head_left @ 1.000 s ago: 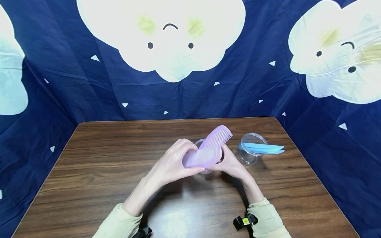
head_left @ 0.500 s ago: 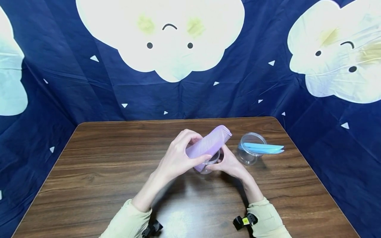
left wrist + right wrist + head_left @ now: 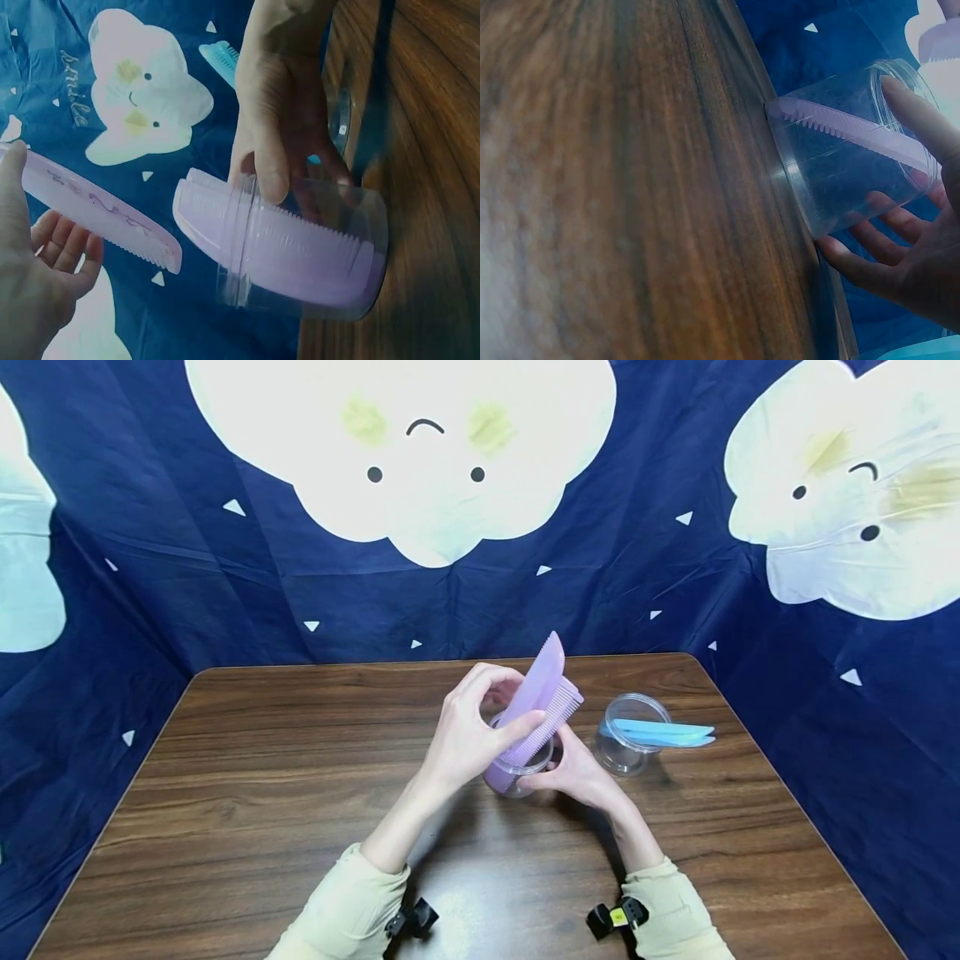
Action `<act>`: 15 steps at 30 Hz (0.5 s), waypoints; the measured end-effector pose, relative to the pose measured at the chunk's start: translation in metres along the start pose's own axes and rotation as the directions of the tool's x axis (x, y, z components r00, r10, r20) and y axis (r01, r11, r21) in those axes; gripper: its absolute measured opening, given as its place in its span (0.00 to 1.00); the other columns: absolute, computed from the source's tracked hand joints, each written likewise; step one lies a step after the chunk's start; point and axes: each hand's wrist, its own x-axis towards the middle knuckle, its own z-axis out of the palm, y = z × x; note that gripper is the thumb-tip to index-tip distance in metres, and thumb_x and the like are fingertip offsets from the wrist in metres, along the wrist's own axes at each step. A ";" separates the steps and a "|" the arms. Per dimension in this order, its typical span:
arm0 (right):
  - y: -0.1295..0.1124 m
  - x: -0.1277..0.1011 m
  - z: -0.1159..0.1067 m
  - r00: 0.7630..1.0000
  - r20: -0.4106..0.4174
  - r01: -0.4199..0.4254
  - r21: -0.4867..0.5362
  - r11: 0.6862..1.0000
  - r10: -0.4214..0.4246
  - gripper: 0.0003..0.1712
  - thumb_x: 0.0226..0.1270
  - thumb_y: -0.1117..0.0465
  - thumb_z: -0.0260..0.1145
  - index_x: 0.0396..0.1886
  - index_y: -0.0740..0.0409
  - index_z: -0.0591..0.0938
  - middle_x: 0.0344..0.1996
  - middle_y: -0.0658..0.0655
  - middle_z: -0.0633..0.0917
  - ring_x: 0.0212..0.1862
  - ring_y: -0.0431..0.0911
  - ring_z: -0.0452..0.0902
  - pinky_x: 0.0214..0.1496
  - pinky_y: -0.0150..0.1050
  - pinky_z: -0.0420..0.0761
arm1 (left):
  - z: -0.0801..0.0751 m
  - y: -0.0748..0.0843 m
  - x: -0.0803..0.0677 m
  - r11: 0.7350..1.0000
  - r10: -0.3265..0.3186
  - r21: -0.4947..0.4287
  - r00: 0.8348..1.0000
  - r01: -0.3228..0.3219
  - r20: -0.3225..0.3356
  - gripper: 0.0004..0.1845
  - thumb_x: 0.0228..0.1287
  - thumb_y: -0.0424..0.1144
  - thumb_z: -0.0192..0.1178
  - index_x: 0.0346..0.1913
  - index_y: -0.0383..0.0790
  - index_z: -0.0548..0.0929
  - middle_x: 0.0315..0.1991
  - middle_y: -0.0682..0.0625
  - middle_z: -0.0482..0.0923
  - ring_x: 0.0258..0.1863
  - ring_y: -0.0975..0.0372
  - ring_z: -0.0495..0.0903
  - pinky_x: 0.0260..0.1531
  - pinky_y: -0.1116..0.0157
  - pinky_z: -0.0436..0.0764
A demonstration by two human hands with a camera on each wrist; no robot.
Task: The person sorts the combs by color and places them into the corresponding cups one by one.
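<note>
A light purple comb [image 3: 542, 672] is pinched in my left hand [image 3: 467, 735], tilted over the mouth of a clear plastic jar [image 3: 536, 767]. In the left wrist view this held comb [image 3: 105, 206], with printed marks on its back, is apart from the jar's rim. More purple comb [image 3: 300, 259] leans inside the jar, its end sticking out past the rim; two ends overlap there. My right hand [image 3: 581, 772] grips the jar from the right side, thumb near the rim and fingers around the wall in the right wrist view.
Right of my right hand stands a second clear jar [image 3: 622, 760] with light blue combs [image 3: 667, 734] leaning out to the right. The wooden table [image 3: 262, 793] ends at a dark blue cloth backdrop [image 3: 360, 602] printed with clouds.
My left hand has moved right and up, turning its comb from lying almost flat across the jar to a steep tilt above it. My right hand stays on the jar.
</note>
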 end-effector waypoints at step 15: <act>0.001 0.000 0.001 1.000 -0.004 0.011 -0.001 1.000 -0.011 0.59 0.45 0.56 0.86 0.76 0.49 0.64 0.69 0.57 0.77 0.66 0.53 0.76 0.67 0.51 0.76 | 0.016 -0.020 -0.001 0.995 -0.100 0.020 0.995 0.100 -0.014 0.22 0.56 0.45 0.78 0.51 0.43 0.84 0.44 0.51 0.83 0.44 0.63 0.84 0.51 0.65 0.86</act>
